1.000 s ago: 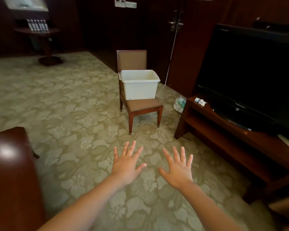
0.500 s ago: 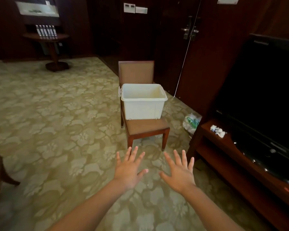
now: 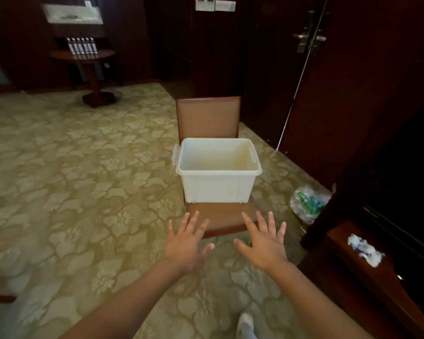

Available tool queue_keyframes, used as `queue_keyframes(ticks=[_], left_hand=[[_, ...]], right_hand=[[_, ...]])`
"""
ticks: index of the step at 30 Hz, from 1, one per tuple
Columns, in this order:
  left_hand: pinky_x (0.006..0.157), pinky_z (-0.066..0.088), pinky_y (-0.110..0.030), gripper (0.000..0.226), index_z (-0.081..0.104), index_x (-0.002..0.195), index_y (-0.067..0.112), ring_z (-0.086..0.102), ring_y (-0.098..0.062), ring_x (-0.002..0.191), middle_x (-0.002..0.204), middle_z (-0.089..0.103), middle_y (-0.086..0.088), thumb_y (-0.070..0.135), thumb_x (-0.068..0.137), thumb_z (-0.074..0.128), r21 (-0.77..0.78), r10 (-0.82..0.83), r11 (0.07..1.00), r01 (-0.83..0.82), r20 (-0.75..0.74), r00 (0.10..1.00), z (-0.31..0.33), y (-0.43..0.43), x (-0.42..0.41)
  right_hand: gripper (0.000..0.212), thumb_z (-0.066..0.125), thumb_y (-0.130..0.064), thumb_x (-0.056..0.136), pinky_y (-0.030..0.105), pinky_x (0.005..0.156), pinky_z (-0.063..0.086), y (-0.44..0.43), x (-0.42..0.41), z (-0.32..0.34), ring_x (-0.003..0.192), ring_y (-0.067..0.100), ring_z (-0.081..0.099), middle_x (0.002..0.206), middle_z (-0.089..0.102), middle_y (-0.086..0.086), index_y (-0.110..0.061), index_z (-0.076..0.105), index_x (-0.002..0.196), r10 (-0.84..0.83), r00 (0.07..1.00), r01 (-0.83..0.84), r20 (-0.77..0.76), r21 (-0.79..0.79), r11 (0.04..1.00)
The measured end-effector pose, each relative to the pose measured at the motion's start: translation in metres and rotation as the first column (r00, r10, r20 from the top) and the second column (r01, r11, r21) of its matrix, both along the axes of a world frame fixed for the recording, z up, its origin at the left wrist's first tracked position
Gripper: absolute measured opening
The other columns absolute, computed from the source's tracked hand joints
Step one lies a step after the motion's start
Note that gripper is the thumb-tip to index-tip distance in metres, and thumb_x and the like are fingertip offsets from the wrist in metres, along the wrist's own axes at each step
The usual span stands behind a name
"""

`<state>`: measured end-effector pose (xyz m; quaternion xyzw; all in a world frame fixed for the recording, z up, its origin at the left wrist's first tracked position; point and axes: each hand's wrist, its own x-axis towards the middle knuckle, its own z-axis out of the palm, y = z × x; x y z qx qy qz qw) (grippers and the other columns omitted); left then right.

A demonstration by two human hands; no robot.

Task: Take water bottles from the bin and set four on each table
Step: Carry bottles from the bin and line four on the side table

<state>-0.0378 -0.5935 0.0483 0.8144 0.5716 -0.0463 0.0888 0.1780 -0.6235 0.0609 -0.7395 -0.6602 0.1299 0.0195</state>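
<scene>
- 2 hands are held out low over the carpet, just in front of the chair. The left hand and the right hand are spread flat with fingers wide apart, and nothing is held in either.
- The white bin is set on the chair seat, close to the chair back. Only its inner walls are seen, because its bottom is hidden by the near wall.
- A row of water bottles is stood on the round table far off at the back left. Their labels are too small to be read.
- 2 pale wall plates are fixed high on the dark wall. Any writing on them is too blurred to be read.
- A clear plastic bag with green things inside is laid on the floor right of the chair, beside the wooden stand.
- A crumpled white and blue wrapper is seen on the stand.
</scene>
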Motion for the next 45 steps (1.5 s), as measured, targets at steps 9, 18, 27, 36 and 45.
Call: queue_keyframes(ticks=[9,18,27,36,45], left_hand=[[0.121,-0.004,-0.055,0.07,-0.001,0.156,0.035,-0.016,-0.022,0.15,0.164,-0.014,0.002,0.066,0.096,0.02,0.01,0.152,0.988,-0.153,0.053,0.987,0.014,0.16,0.07],[0.122,0.001,-0.045,0.092,0.0,0.156,0.034,-0.009,-0.023,0.152,0.165,-0.009,0.0,0.078,0.074,-0.003,-0.072,0.245,0.968,-0.241,0.06,0.968,-0.009,0.288,0.089],[0.12,0.012,-0.038,0.07,0.004,0.156,0.033,-0.007,-0.02,0.152,0.165,-0.006,0.001,0.061,0.098,0.029,-0.275,0.266,0.934,-0.226,0.115,0.957,-0.065,0.464,0.086],[0.12,0.021,-0.044,0.072,0.003,0.156,0.034,0.008,-0.025,0.151,0.165,0.001,-0.001,0.06,0.097,0.034,-0.527,0.322,0.805,-0.27,0.006,0.947,-0.154,0.557,0.07],[0.119,0.024,-0.042,0.076,0.008,0.157,0.02,0.002,-0.022,0.152,0.165,-0.007,-0.002,0.05,0.098,0.045,-0.643,0.479,0.663,-0.384,-0.031,0.877,-0.265,0.592,0.068]], right_hand=[[0.078,0.034,-0.07,0.093,0.06,0.117,-0.016,0.19,0.081,0.014,0.149,0.032,-0.024,0.167,-0.009,0.003,-0.041,-0.002,0.157,0.131,0.991,-0.131,0.006,0.015,0.991],[0.077,0.035,-0.069,0.093,0.059,0.117,-0.014,0.334,0.103,-0.008,0.152,0.032,-0.016,0.167,-0.003,0.003,-0.04,0.0,0.157,0.181,0.983,-0.184,-0.041,-0.074,0.98],[0.078,0.038,-0.066,0.094,0.058,0.119,-0.011,0.496,0.095,-0.061,0.152,0.03,-0.017,0.167,-0.006,0.003,-0.043,-0.002,0.156,0.122,0.984,-0.15,-0.13,-0.233,0.961],[0.075,0.041,-0.061,0.096,0.057,0.12,-0.004,0.591,0.081,-0.145,0.153,0.029,-0.012,0.167,-0.002,0.003,-0.04,0.002,0.157,0.019,0.966,-0.141,-0.257,-0.467,0.873],[0.074,0.048,-0.051,0.096,0.053,0.122,0.004,0.64,0.067,-0.266,0.154,0.028,-0.005,0.167,0.007,0.004,-0.037,0.01,0.157,-0.036,0.931,-0.215,-0.362,-0.628,0.747]])
